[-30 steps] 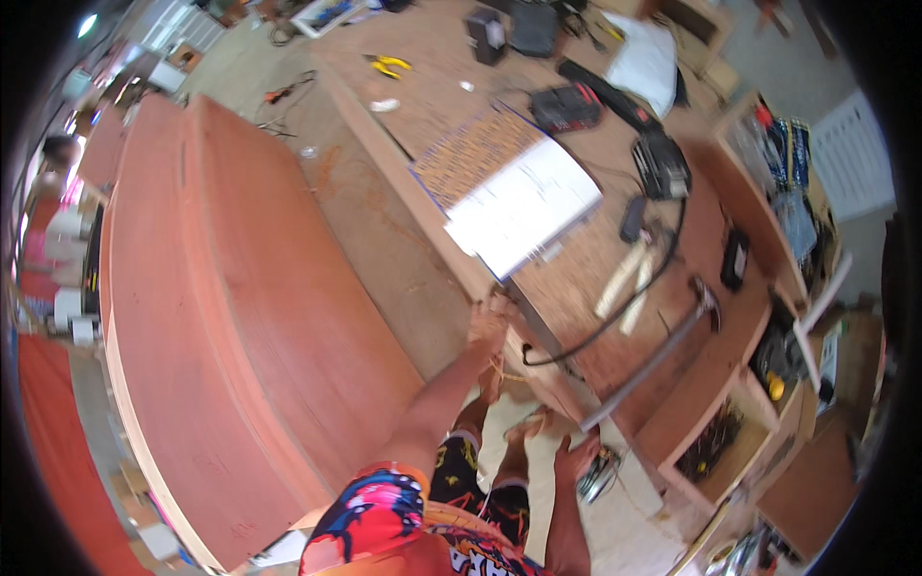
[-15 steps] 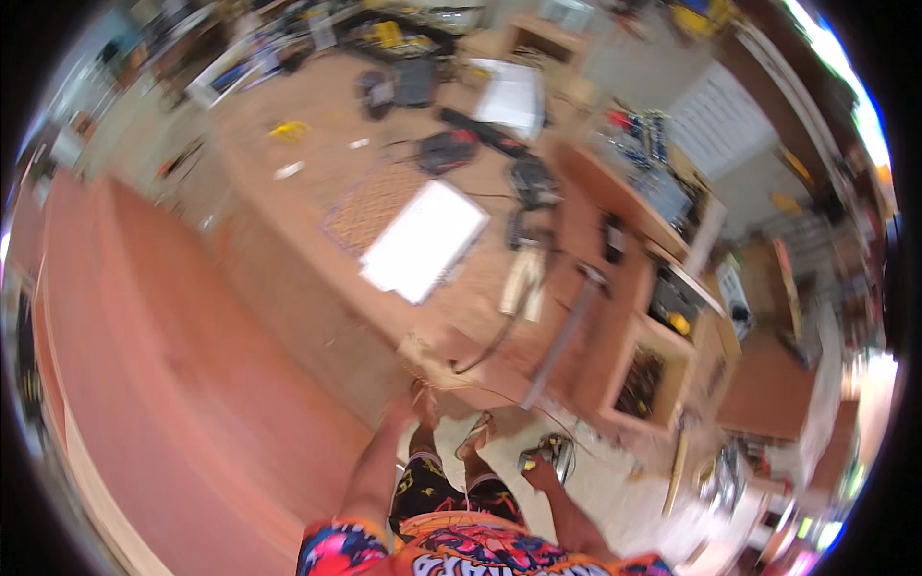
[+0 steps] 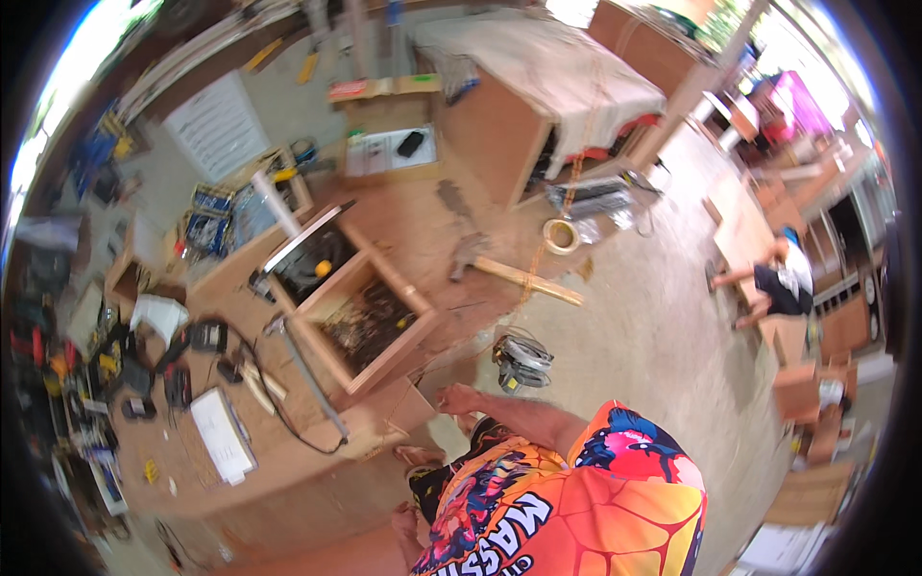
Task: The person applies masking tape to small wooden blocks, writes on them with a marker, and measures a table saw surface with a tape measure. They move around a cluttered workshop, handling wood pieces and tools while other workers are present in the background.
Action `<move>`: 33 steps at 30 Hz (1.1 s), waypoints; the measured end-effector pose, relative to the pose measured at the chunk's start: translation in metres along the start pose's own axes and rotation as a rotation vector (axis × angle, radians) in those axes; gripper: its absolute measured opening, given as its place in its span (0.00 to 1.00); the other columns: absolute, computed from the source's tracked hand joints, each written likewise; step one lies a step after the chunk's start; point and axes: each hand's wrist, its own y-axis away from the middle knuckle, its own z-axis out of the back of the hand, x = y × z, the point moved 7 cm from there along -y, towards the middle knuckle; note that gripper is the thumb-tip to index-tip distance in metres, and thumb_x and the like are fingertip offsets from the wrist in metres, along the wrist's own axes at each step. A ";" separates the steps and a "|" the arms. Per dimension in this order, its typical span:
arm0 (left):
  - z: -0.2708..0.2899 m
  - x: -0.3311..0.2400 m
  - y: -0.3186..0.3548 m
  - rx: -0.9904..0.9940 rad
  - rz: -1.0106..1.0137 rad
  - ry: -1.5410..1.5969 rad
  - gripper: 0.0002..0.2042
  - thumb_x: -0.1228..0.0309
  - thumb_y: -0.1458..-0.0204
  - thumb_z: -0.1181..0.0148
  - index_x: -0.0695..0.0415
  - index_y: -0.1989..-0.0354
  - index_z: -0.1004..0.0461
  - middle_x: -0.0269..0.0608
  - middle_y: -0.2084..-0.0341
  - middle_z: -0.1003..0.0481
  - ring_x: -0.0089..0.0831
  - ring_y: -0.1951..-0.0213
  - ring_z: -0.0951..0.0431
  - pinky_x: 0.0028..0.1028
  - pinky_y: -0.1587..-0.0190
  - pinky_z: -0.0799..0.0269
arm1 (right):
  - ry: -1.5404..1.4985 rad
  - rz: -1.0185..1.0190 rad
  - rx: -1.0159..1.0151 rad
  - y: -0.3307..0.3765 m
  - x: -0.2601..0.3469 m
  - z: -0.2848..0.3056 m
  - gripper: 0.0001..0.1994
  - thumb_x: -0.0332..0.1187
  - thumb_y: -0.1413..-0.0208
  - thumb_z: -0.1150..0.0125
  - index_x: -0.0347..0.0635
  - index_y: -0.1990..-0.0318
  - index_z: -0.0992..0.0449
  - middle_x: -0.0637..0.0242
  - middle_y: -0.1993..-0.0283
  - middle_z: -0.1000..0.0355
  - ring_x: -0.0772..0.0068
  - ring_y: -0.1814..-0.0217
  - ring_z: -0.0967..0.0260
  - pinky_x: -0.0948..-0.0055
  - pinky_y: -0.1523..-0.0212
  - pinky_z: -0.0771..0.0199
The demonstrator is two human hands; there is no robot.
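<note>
Working well at the worktop (image 3: 274,463) means, I'd judge, minding the open wooden box (image 3: 394,349) on it and the hammer (image 3: 310,377) alongside, handle toward the near edge. The right hand (image 3: 459,399), just beside the worktop's corner, is apart from the blurred left hand (image 3: 405,521); whether either grips anything, I cannot tell.
</note>
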 end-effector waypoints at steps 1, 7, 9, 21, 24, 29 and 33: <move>0.005 -0.024 -0.002 -0.081 -0.093 -0.044 0.08 0.68 0.42 0.41 0.59 0.63 0.20 0.35 0.79 0.24 0.26 0.76 0.24 0.28 0.73 0.29 | 0.006 -0.087 0.009 0.008 -0.015 0.009 0.22 0.47 0.46 0.39 0.40 0.52 0.20 0.48 0.56 0.19 0.42 0.54 0.20 0.49 0.52 0.21; -0.003 -0.199 -0.030 0.133 -0.436 -0.366 0.27 0.51 0.42 0.35 0.65 0.46 0.22 0.58 0.49 0.20 0.49 0.46 0.21 0.44 0.45 0.27 | -0.002 -0.577 -0.128 0.136 -0.183 0.013 0.19 0.46 0.51 0.36 0.36 0.64 0.17 0.46 0.62 0.19 0.42 0.58 0.20 0.49 0.57 0.20; 0.007 -0.223 -0.033 0.126 -0.511 -0.305 0.26 0.51 0.43 0.38 0.65 0.50 0.22 0.60 0.55 0.20 0.53 0.47 0.21 0.44 0.46 0.27 | 0.121 -0.429 -0.294 0.171 -0.254 -0.026 0.20 0.47 0.51 0.32 0.38 0.59 0.19 0.49 0.68 0.19 0.46 0.68 0.20 0.52 0.68 0.19; 0.184 -0.190 0.003 -0.934 -0.532 1.013 0.11 0.80 0.47 0.40 0.57 0.58 0.33 0.35 0.70 0.29 0.25 0.72 0.27 0.25 0.70 0.29 | -0.323 -0.331 0.090 0.229 -0.159 -0.062 0.05 0.28 0.39 0.43 0.39 0.64 0.22 0.58 0.62 0.18 0.60 0.59 0.20 0.60 0.58 0.19; 0.271 -0.197 0.002 -1.090 -0.472 0.969 0.12 0.69 0.40 0.36 0.60 0.57 0.32 0.37 0.69 0.27 0.27 0.70 0.25 0.26 0.69 0.26 | -0.769 -0.615 -0.093 0.207 -0.126 -0.017 0.07 0.31 0.35 0.45 0.42 0.53 0.25 0.64 0.62 0.21 0.69 0.73 0.22 0.71 0.78 0.24; 0.329 -0.257 -0.021 -0.693 -0.327 1.110 0.18 0.61 0.40 0.31 0.62 0.51 0.25 0.40 0.65 0.22 0.25 0.71 0.24 0.23 0.71 0.24 | -0.667 -0.498 -0.325 0.188 -0.082 0.043 0.11 0.38 0.36 0.41 0.47 0.50 0.27 0.66 0.59 0.20 0.72 0.67 0.22 0.69 0.71 0.24; 0.315 -0.240 -0.059 -0.643 -0.428 1.174 0.15 0.67 0.44 0.26 0.61 0.56 0.22 0.36 0.70 0.21 0.22 0.75 0.24 0.21 0.75 0.26 | -0.646 -0.540 -0.262 0.193 -0.065 0.025 0.11 0.38 0.35 0.41 0.44 0.50 0.27 0.65 0.60 0.19 0.73 0.64 0.21 0.70 0.67 0.23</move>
